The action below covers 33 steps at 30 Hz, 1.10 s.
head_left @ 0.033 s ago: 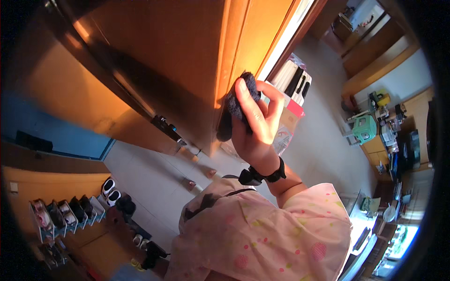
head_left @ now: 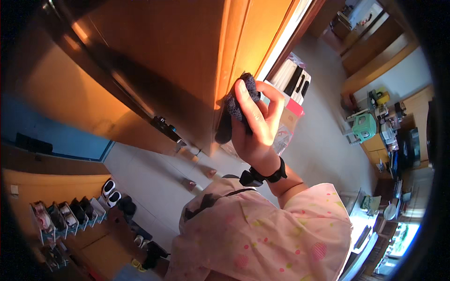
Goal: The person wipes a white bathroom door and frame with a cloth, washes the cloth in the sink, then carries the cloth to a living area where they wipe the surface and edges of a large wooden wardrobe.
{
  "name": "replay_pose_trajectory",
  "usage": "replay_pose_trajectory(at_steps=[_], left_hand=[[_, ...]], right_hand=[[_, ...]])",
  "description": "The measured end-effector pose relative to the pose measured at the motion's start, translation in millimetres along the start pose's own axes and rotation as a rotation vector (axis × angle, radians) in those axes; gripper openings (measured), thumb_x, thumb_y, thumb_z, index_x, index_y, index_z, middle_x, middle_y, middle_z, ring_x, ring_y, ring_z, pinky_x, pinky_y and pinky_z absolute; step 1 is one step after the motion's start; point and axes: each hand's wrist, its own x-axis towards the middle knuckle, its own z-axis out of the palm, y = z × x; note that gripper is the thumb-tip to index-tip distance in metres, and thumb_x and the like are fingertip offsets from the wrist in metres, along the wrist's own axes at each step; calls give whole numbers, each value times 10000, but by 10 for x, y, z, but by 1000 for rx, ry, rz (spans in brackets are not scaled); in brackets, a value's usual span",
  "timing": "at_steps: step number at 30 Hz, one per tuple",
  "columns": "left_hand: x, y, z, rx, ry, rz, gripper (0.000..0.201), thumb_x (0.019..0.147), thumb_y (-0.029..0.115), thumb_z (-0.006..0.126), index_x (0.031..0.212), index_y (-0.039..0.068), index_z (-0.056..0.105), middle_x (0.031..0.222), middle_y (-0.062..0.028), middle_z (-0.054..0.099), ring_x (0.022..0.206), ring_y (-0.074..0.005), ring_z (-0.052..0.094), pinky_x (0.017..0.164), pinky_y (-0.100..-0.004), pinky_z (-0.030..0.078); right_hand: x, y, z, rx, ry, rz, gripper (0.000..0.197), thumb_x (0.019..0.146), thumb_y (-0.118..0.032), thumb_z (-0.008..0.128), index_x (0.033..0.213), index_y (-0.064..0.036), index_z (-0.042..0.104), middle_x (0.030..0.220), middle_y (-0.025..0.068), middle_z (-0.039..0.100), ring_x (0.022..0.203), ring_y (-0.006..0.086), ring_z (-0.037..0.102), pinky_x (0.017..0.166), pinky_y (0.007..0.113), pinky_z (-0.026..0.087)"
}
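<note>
Dark cloth held at the door's edge

In the head view, the right hand (head_left: 258,119) had a dark, fuzzy cloth (head_left: 233,107) pinched between thumb and curled fingers, at the right edge of the door (head_left: 173,51). The side of the cloth turned to the wood was hidden, so how firmly it pressed could not be told. The left hand could not be made out in the shade below the door, nor whether it held anything. Shoes (head_left: 69,215) stood below and left of the door; a pile (head_left: 285,77) sat near its right edge, and a green stool (head_left: 363,127) farther right. The step in hand looked like wiping that edge; the next move seemed to call for even pressure along the wood.
</note>
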Motion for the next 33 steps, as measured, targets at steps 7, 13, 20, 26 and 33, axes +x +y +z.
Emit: replay_pose_trajectory(at_steps=[7, 13, 20, 26, 33], left_hand=[[115, -191, 11, 35, -107, -64, 149, 887, 53, 540, 1004, -22, 593, 944, -104, 626, 810, -195, 585, 756, -310, 490], [145, -304, 52, 79, -78, 34, 177, 898, 67, 529, 1051, -5, 581, 881, -96, 616, 754, -187, 591, 675, -293, 494], [249, -92, 13, -55, -127, 11, 195, 899, 33, 514, 1080, 9, 582, 840, -86, 622, 750, -169, 594, 656, -286, 487], [284, 17, 86, -37, -146, -81, 204, 905, 60, 529, 1088, 15, 606, 883, -84, 638, 791, -173, 609, 677, -305, 502], [384, -42, 152, -29, -168, -5, 197, 903, 54, 517, 1068, 9, 616, 921, -89, 643, 805, -185, 613, 692, -318, 506]], right_hand=[[214, -68, -26, -15, 35, -59, 534, 729, 178, 524, 1245, 41, 538, 1212, 203, 354, 1016, 282, 574, 805, 318, 521], [6, -4, 64, 27, 73, -24, 526, 706, 184, 515, 1216, 61, 555, 1198, 209, 363, 998, 279, 568, 808, 304, 513], [-17, -44, 84, 6, 101, -16, 565, 666, 201, 499, 1212, 70, 556, 1161, 214, 405, 1064, 282, 523, 825, 306, 509], [105, -110, -6, 3, 17, 26, 573, 664, 198, 510, 1218, 62, 554, 1171, 199, 389, 1014, 273, 556, 817, 311, 512], [-86, -60, 52, 24, 51, 45, 540, 709, 212, 542, 1225, 52, 551, 1143, 189, 425, 1007, 265, 564, 818, 321, 509]])
